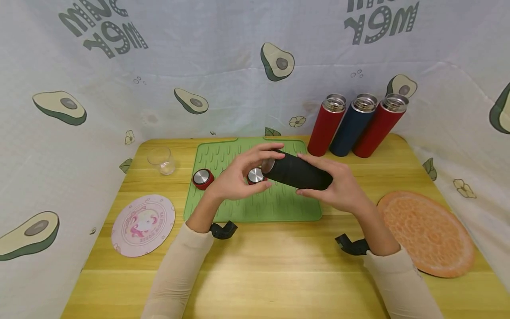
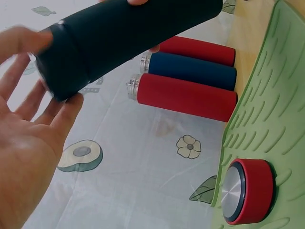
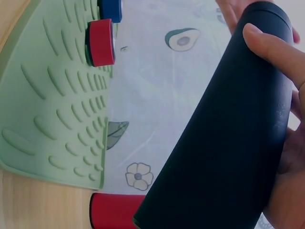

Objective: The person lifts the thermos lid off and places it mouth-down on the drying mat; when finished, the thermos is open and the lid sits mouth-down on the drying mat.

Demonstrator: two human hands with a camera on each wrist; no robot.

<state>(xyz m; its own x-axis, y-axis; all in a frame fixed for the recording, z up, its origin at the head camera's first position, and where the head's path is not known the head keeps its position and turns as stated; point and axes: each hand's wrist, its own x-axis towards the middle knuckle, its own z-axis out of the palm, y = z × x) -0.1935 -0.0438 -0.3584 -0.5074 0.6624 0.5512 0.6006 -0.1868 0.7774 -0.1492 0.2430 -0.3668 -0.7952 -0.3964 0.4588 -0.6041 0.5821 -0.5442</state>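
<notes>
A black thermos bottle (image 1: 296, 170) is held aloft over the green mat (image 1: 279, 208), tilted so that its capped end points left. My right hand (image 1: 340, 186) grips the body, thumb on one side and fingers on the other. At the other end, my left hand (image 1: 235, 177) holds the cap (image 2: 62, 62) between thumb and fingertips. Beneath the hands, red lids with silver tops stand on the mat, one at the left (image 1: 203, 179) and one partly hidden near my left hand (image 1: 256, 176). The right wrist view also shows a blue lid (image 3: 112, 10).
Two red thermoses (image 1: 326, 128) (image 1: 378, 128) and a blue one (image 1: 353, 126) stand lidless at the back right. A clear glass (image 1: 163, 161) is at the back left. A pink round mat (image 1: 143, 226) lies left, an orange round mat (image 1: 426, 235) right. Printed cloth (image 1: 239, 102) hangs behind.
</notes>
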